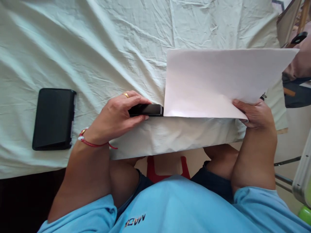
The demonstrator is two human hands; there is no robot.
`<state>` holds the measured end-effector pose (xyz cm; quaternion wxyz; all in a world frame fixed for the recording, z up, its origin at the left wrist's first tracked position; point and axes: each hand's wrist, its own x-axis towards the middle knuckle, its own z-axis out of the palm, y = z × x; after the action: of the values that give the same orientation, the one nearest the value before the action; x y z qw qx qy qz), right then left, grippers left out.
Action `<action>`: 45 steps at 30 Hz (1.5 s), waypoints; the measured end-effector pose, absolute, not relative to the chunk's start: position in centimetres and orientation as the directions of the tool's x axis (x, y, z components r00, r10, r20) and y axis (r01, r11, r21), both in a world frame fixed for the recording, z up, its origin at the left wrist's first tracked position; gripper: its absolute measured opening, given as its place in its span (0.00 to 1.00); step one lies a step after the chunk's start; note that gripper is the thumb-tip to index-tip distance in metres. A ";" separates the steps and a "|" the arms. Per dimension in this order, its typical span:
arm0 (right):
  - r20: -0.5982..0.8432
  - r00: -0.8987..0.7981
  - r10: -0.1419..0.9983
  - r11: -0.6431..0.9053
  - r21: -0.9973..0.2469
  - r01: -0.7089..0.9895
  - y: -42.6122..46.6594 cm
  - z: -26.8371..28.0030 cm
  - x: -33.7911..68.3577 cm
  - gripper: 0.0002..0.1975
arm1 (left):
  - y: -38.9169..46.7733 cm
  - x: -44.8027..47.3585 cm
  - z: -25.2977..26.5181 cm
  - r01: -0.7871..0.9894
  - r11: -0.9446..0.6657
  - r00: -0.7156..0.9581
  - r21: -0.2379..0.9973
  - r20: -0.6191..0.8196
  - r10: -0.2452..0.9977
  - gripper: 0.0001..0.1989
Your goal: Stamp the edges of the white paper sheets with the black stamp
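Note:
My left hand, with a ring and a red string bracelet, is closed around a black stapler lying on the cloth. The stapler's front end meets the lower left corner of some white paper. At the paper's lower right, my right hand grips the edge, thumb on top and the other fingers hidden beneath. How many sheets there are I cannot tell. A small dark thing shows beside the right hand, too little of it visible to name.
A pale, wrinkled cloth covers the table. To the left lies a black phone-like device in a case. Below the table's front edge is a red stool. A metal-framed object stands at the right.

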<state>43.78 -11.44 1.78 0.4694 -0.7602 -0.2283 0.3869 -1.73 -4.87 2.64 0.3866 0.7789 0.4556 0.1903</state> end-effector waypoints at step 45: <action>-0.434 0.563 0.703 -0.514 -0.858 -0.018 -11.1 2.0 43.8 0.25 | -4.9 -1.0 2.3 0.537 -0.219 0.468 0.815 -0.072 0.881 0.15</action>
<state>43.77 -11.14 2.01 0.4394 -0.7672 -0.2233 0.4105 -0.99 -4.94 2.31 0.4104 0.7521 0.4713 0.2092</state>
